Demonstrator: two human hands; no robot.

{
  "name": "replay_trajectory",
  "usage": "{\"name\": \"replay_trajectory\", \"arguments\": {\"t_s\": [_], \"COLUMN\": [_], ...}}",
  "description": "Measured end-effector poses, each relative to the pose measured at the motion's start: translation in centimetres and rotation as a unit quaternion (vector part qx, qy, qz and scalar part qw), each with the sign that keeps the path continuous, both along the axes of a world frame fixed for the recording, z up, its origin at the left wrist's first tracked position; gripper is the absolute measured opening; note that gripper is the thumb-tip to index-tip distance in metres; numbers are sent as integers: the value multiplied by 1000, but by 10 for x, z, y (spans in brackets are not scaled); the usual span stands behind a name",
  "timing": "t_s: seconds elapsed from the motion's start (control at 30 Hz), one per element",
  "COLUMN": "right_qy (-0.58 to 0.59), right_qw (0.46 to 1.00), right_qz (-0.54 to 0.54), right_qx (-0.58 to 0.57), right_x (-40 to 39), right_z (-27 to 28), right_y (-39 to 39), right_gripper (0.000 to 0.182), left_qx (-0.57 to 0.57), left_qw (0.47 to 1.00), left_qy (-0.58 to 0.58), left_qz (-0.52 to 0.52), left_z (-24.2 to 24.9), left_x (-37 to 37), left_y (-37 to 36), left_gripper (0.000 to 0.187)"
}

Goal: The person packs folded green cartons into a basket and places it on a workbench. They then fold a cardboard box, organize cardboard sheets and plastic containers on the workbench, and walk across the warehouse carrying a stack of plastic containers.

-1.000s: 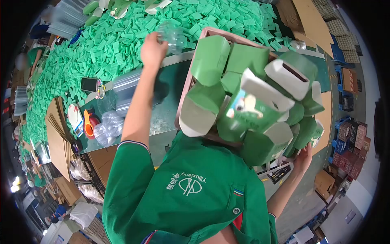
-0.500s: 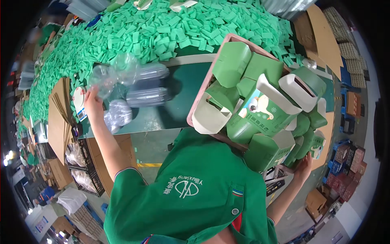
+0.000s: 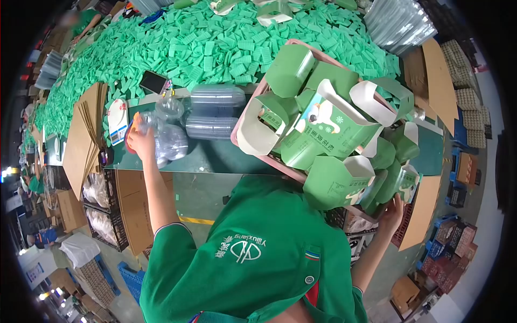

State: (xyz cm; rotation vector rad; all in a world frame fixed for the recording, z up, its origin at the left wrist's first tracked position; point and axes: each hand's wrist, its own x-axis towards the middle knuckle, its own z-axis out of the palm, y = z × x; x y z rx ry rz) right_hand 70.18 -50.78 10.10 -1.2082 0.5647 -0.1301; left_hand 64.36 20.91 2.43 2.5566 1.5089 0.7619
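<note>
My left hand (image 3: 142,142) is closed at the left of the table, its fingers around something with an orange and red edge that I cannot make out. Clear plastic containers (image 3: 171,142) lie just right of it. Beside them are two stacks of clear round lids or trays (image 3: 214,128). My right hand (image 3: 392,214) grips the lower right corner of a pink bin (image 3: 249,116), which sits tilted at the table's front edge. Folded green cartons (image 3: 328,126) with white insides fill the bin, several of them open-ended.
A heap of small green pieces (image 3: 215,54) covers the back of the table. A white scale (image 3: 117,116) and a dark phone (image 3: 153,82) lie at the left. Cardboard sheets (image 3: 82,145) stand beyond. Clear trays (image 3: 401,24) are stacked back right. A person (image 3: 86,22) is far left.
The bin with its cartons has shifted left in view, along with my right hand. My left hand has moved right and down, away from the scale. The phone has come into sight.
</note>
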Motion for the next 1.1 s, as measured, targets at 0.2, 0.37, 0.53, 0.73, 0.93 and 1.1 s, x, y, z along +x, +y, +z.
{"name": "replay_trajectory", "arguments": {"t_s": [0.2, 0.37, 0.53, 0.73, 0.93, 1.1], "right_qy": [12, 26, -16, -92, -27, -22], "right_qw": [999, 998, 993, 967, 995, 996], "right_qz": [3, 9, 64, 125, 71, 87], "right_qx": [-40, -56, -97, -203, -66, -25], "right_x": [39, 79, 116, 166, 239, 294], "right_z": [4, 13, 6, 5, -1, 2], "right_y": [20, 53, 48, 57, 63, 78], "right_gripper": [10, 6, 5, 7, 10, 7], "left_qx": [-345, -496, -533, -515, -477, -473], "left_qw": [858, 747, 696, 699, 717, 707], "left_qy": [-189, -212, -316, -358, -379, -404], "left_qz": [-330, -388, -362, -345, -339, -336], "left_z": [69, 65, 68, 68, 62, 53], "left_x": [41, 51, 74, 115, 158, 202], "left_y": [-145, -233, -240, -242, -238, -227], "left_gripper": [33, 52, 47, 44, 44, 44]}}
